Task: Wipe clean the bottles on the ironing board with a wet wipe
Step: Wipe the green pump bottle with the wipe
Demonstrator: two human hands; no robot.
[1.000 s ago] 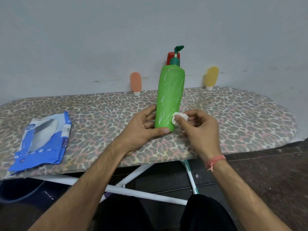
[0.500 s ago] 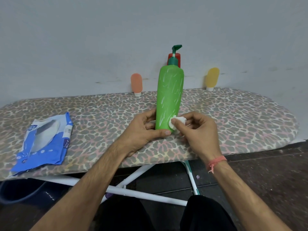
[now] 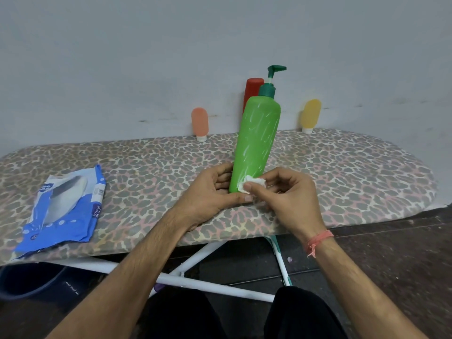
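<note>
Both my forearms reach in from the near edge, bare, converging toward the middle. My left hand [image 3: 208, 194] curls around the base of the green bottle [image 3: 256, 143], thumb laid across its near side and fingers behind. My right hand [image 3: 291, 194] pinches a small white wipe [image 3: 253, 182] between thumb and fingertips, pressing it against the bottle's lower right side. A pink thread band [image 3: 318, 241] circles my right wrist.
</note>
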